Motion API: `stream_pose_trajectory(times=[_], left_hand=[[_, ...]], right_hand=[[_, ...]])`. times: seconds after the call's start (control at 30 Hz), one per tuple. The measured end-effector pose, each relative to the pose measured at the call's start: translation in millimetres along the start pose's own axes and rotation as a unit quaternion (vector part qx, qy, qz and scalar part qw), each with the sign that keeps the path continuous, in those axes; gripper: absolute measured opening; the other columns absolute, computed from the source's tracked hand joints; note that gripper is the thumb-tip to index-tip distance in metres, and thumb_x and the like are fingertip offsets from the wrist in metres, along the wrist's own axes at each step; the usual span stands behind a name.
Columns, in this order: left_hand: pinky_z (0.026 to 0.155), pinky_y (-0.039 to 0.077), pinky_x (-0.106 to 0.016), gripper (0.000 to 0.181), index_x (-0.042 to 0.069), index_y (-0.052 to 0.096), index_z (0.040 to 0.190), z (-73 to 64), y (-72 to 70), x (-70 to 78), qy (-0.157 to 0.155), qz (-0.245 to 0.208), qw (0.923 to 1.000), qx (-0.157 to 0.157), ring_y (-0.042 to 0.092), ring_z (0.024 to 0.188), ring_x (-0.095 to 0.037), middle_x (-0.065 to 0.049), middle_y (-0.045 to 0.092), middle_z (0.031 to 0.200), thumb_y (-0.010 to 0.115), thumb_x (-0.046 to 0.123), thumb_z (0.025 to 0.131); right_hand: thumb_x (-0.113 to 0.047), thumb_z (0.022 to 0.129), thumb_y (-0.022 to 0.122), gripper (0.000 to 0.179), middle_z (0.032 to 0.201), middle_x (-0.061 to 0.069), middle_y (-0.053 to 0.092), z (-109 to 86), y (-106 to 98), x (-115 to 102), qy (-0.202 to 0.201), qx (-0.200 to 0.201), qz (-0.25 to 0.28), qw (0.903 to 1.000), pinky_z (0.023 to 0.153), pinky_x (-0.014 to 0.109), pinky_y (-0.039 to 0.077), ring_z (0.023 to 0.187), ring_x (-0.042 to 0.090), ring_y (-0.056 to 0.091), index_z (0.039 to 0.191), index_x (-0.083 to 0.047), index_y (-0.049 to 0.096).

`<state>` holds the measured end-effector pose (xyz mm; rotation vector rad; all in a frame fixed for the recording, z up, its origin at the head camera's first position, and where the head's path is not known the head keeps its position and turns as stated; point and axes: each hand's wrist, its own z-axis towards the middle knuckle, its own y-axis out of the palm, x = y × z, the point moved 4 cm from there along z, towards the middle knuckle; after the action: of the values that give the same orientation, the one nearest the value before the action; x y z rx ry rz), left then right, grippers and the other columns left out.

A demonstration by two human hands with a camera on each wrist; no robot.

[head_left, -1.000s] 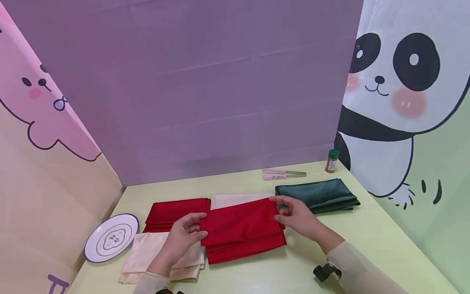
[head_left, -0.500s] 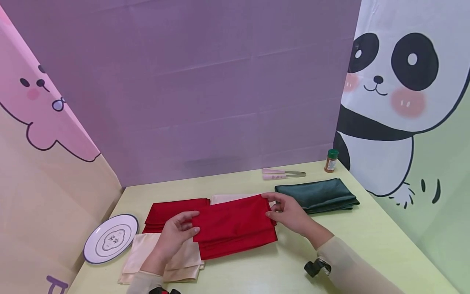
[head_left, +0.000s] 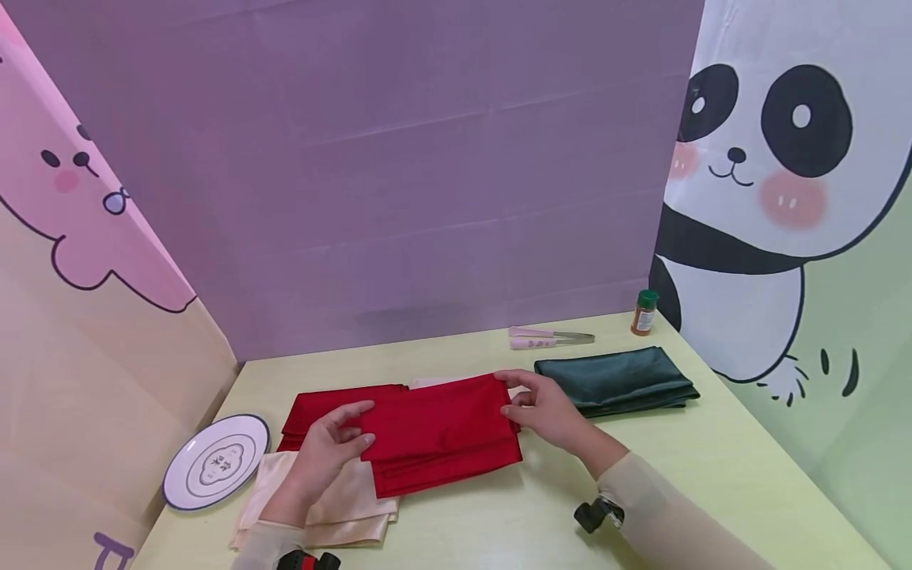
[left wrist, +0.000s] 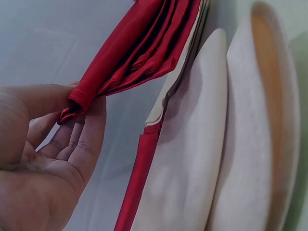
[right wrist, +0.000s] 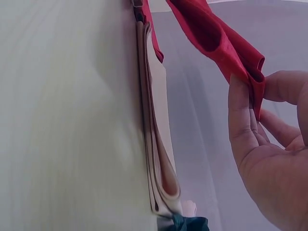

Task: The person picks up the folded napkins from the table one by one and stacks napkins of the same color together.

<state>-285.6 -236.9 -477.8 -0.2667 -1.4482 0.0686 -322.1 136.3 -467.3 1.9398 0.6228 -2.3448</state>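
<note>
A folded red cloth (head_left: 442,434) hangs in several layers between my two hands, raised above the table. My left hand (head_left: 324,455) pinches its left edge between thumb and fingers; the left wrist view shows the layers gathered at that fold (left wrist: 84,98). At the opposite end, my right hand (head_left: 552,416) grips the upper right corner, and the right wrist view shows the loose loops of the cloth (right wrist: 226,53) there. A second folded red cloth (head_left: 321,408) lies behind my left hand, partly covered. Below it, a cream folded cloth (head_left: 356,514) rests on the table.
Behind the held cloth, a pale folded cloth (head_left: 435,382) is mostly hidden. A dark green folded cloth (head_left: 620,380) lies to the right. Pink-handled tongs (head_left: 549,338) and a green-capped jar (head_left: 644,313) stand along the back. At left is a blue-rimmed white plate (head_left: 249,427).
Both hands have carried the red cloth leftward and slightly up in the head view. It now overlaps the other red cloth more and uncovers more of the dark green cloth's left end.
</note>
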Motion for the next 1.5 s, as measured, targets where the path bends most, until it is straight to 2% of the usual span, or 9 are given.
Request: stream_pose_trajectory(times=[0.2,0.37,0.5,0.8,1.03,1.27,1.43,1.5], left_hand=[[0.079,0.058,-0.026,0.055,0.011,0.061,0.146,0.8,-9.1,-1.5,0.009,0.007,0.9999,0.008,0.059,0.104,-0.026,-0.014,0.057,0.143,0.075,-0.001,0.094],[0.084,0.059,-0.027,0.055,0.008,0.06,0.146,2.1,-17.1,-5.1,0.011,0.013,0.9995,0.028,0.059,0.11,-0.027,-0.015,0.055,0.146,0.074,-0.002,0.094],[0.085,0.06,-0.027,0.052,0.008,0.063,0.144,3.0,-22.8,-6.5,0.007,0.014,0.9989,0.045,0.062,0.111,-0.028,-0.015,0.058,0.143,0.075,-0.001,0.094],[0.086,0.057,-0.023,0.048,0.003,0.065,0.14,4.0,-33.3,-12.2,-0.008,0.0,0.9966,0.081,0.062,0.109,-0.025,-0.017,0.062,0.14,0.078,0.002,0.093],[0.087,0.056,-0.021,0.048,0.007,0.063,0.143,4.1,-39.1,-13.1,-0.013,0.014,0.9966,0.081,0.058,0.113,-0.029,-0.015,0.059,0.143,0.074,0.002,0.096],[0.083,0.057,-0.021,0.05,0.006,0.062,0.144,5.9,-43.2,-15.7,-0.014,0.031,0.9963,0.079,0.059,0.109,-0.027,-0.016,0.059,0.141,0.069,-0.004,0.096],[0.081,0.059,-0.025,0.054,0.01,0.06,0.147,5.0,-45.6,-13.4,-0.012,0.061,0.9958,0.068,0.059,0.112,-0.031,-0.019,0.06,0.136,0.068,-0.004,0.096],[0.082,0.059,-0.026,0.055,0.013,0.059,0.148,4.8,-47.4,-12.6,-0.015,0.077,0.9947,0.067,0.059,0.114,-0.033,-0.018,0.06,0.136,0.069,-0.002,0.096]], right_hand=[[0.001,0.093,0.076,0.057,0.131,0.018,0.058,6.9,10,-2,-0.006,0.0,0.009,0.9999,0.07,0.035,0.06,0.086,0.025,0.069,0.147,-0.007,0.057],[0.003,0.094,0.073,0.054,0.13,0.017,0.058,14.3,19,2,-0.004,0.006,0.014,0.9999,0.07,0.032,0.06,0.086,0.024,0.069,0.145,-0.007,0.058],[0.004,0.094,0.073,0.049,0.128,0.015,0.059,18.7,25,3,0.001,0.018,0.017,0.9997,0.068,0.031,0.059,0.085,0.024,0.069,0.14,-0.009,0.061],[0.001,0.093,0.075,0.035,0.117,0.013,0.064,29.4,42,4,0.024,0.034,0.02,0.9989,0.073,0.041,0.062,0.083,0.023,0.067,0.126,-0.01,0.066],[-0.001,0.093,0.076,0.035,0.116,0.011,0.064,37.5,50,5,0.023,0.04,0.014,0.9988,0.066,0.037,0.058,0.081,0.021,0.066,0.127,-0.009,0.069],[-0.004,0.093,0.076,0.042,0.11,0.011,0.066,41.2,58,7,0.028,0.028,0.006,0.9992,0.065,0.036,0.057,0.083,0.021,0.066,0.134,-0.012,0.067],[-0.002,0.092,0.076,0.047,0.118,0.01,0.064,43.7,61,5,0.029,0.033,0.014,0.9989,0.067,0.039,0.059,0.084,0.022,0.066,0.137,-0.013,0.066],[0.0,0.091,0.075,0.049,0.123,0.01,0.062,44.7,63,5,0.028,0.033,0.017,0.9989,0.067,0.037,0.058,0.085,0.022,0.066,0.137,-0.012,0.065]])
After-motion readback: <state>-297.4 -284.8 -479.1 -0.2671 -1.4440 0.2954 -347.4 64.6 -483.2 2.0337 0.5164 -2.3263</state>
